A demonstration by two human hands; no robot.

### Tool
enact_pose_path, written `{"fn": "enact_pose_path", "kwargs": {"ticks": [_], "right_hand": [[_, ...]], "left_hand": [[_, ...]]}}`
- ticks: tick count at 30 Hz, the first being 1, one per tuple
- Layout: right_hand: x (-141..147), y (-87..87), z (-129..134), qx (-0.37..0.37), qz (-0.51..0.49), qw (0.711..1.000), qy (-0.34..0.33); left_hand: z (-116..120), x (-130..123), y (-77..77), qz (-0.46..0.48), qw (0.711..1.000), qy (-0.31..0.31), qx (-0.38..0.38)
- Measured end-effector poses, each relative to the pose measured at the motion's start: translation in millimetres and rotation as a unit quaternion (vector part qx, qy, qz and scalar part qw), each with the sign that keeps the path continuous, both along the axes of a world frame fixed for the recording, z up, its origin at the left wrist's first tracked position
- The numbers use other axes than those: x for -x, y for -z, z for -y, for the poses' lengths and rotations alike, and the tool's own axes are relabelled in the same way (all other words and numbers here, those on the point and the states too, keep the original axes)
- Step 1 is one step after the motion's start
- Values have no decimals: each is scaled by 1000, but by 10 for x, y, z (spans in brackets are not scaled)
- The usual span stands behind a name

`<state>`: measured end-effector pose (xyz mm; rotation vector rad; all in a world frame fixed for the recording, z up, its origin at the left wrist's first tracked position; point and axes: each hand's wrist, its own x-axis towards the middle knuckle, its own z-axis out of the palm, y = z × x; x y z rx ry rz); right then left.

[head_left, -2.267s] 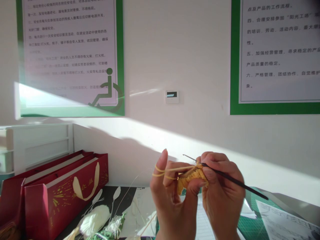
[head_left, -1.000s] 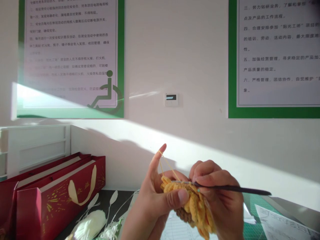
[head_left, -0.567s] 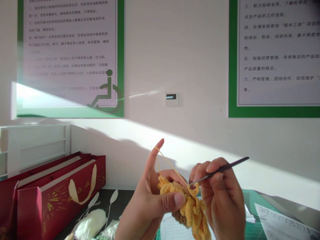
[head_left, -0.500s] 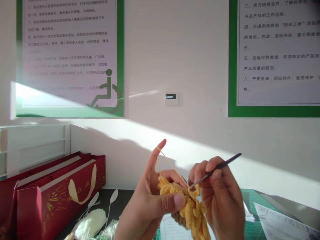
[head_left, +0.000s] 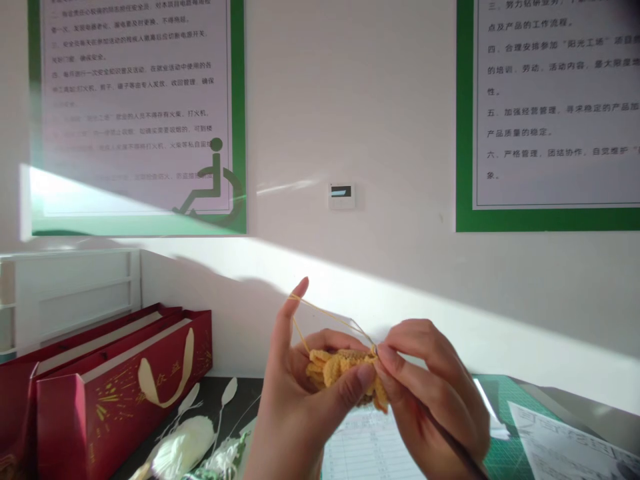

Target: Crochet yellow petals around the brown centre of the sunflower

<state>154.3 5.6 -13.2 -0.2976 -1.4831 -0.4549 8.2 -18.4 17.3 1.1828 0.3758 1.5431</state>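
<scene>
My left hand (head_left: 300,407) pinches a yellow and brown crocheted piece (head_left: 340,370) between thumb and fingers. Its index finger points up, with a thin yellow yarn (head_left: 327,313) looped over it and running down to the work. In my right hand (head_left: 435,393) is a crochet hook (head_left: 453,443), its dark handle slanting down to the lower right under the palm. The thin metal end passes by the top edge of the piece, close to the yarn. My right fingertips meet the piece at its right end and hide part of it.
Red gift bags (head_left: 130,387) stand at left beside a white rack (head_left: 85,293). Near them lie a ball of white yarn (head_left: 185,447) and white leaf-shaped pieces (head_left: 229,392). Under my hands are a printed sheet (head_left: 367,447) and a green cutting mat (head_left: 503,460). Another paper (head_left: 560,443) lies right.
My right hand has turned over, so the hook's handle now points down right instead of up right. The crocheted piece has tilted flatter, and my left index finger has shifted left.
</scene>
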Motion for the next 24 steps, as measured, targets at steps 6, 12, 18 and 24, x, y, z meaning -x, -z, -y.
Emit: {"fn": "enact_pose_path", "kwargs": {"ticks": [6,12,18,24], "right_hand": [[101,31,-93,53,-72,979,-183],[156,27,-46,164,-179,893,-379],[129,19,-4,213,-205,846,-444],[108,-1,-39,243,-116,890,-369]], "left_hand": [[-141,130,43,-1,993,108,45],[-157,159,46,-14,989,144,0],[-164,190,16,-22,985,174,-4],[-52,143,23,-30,997,69,-4]]}}
